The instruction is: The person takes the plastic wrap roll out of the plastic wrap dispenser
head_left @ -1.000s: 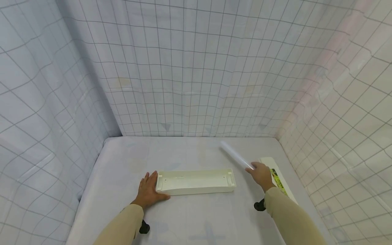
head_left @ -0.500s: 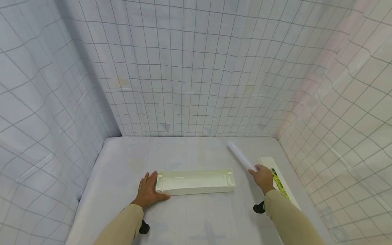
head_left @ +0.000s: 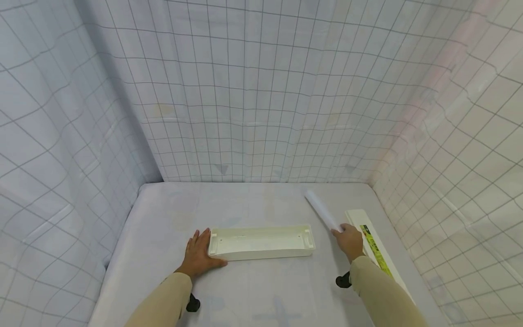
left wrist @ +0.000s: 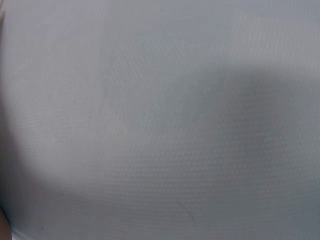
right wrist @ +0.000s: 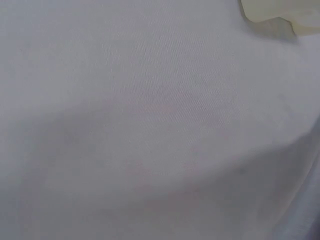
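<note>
A long cream tray (head_left: 261,243), open at the top, lies crosswise on the covered table. At its left end rests my left hand (head_left: 198,256), fingers mostly straight and spread, with the thumb along the front wall. My right hand (head_left: 349,240) grips the near end of a glossy whitish roll (head_left: 320,210), which slants away to the far left. That hand hides the roll's near end. Beside the right forearm lies a long cream lid-like piece (head_left: 357,218) with a yellow-green label (head_left: 376,250), partly covered by the sleeve.
White cloth with dark grid lines (head_left: 253,113) hangs at the back and both sides. The left wrist view holds mostly table cover (left wrist: 160,120). A pale plastic corner (right wrist: 280,12) enters the right wrist view at top right; which piece it belongs to I cannot tell.
The right hand has drawn the roll right and slightly nearer, so its far end sits further right. More of the label shows. The left hand and tray have stayed put.
</note>
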### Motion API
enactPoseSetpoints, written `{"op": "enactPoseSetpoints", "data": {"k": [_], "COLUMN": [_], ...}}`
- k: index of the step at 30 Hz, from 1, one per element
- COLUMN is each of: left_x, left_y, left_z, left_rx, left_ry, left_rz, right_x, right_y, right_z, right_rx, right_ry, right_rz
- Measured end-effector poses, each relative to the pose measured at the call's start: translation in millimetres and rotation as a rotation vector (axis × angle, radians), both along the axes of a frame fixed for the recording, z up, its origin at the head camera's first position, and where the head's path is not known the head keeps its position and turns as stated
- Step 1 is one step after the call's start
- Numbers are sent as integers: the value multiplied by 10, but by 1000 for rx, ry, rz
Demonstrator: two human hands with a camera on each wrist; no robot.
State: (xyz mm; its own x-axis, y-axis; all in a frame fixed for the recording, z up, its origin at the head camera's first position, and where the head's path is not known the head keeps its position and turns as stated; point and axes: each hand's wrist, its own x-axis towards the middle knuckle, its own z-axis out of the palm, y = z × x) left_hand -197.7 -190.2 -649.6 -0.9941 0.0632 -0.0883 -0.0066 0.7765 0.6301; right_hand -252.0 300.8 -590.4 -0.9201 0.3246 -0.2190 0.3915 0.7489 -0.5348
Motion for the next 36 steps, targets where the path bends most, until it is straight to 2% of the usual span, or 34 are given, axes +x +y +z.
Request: {"op": "enactPoseSetpoints", "data": {"k": [5,12,17,24,31,36], "left_x": [-3,-23,-35,-28,-3,20], "left_y": [24,31,42,49,48,34], "left_z": [12,1,24,44,66,86], "left_rx": [11,2,10,13,-8,-8], "left_ry": [13,-12,-13,-32,-20,-16], "left_rz": [-1,-12,-10,-3,-1,-6], "right_x": [7,32,40,44,22,-5], "right_y": [-7,9,14,-2,-35,-46], "right_z": [-33,-136,-128,-58,-11,-32], "right_rx": [15,21,16,26,56,75], "right_ry": [-7,-6,-30,-52,-8,29], "right_rz": [-20,-53,-53,-23,16,53]}}
